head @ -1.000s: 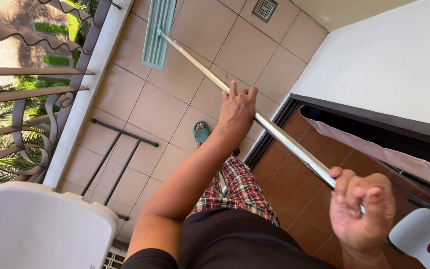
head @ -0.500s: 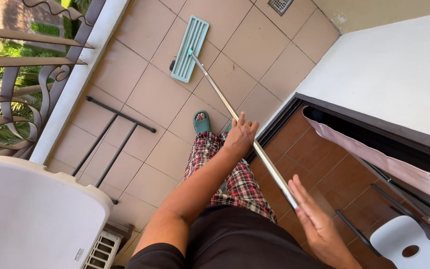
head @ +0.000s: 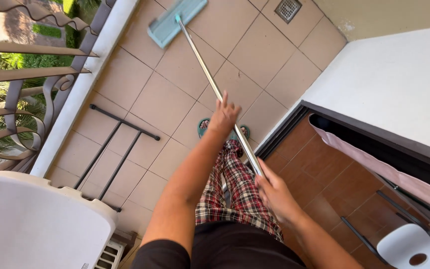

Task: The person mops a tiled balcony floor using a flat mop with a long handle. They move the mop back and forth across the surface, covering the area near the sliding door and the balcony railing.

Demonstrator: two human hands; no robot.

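A flat mop with a pale teal head lies on the beige tiled floor at the top of the view. Its long silver pole slants down toward me. My left hand wraps the pole about halfway along, fingers partly spread. Lower down, my right hand grips the pole's near end. Below the hands I see my red plaid trousers and teal slippers.
A dark metal floor rack lies left of my legs. A white box unit stands at bottom left beside a curved iron railing. A white wall, dark door frame and white chair are on the right. A floor drain is top centre.
The mop head has slid farther away along the tiles. My right hand, which let go half a second ago, now grips the pole's near end again.
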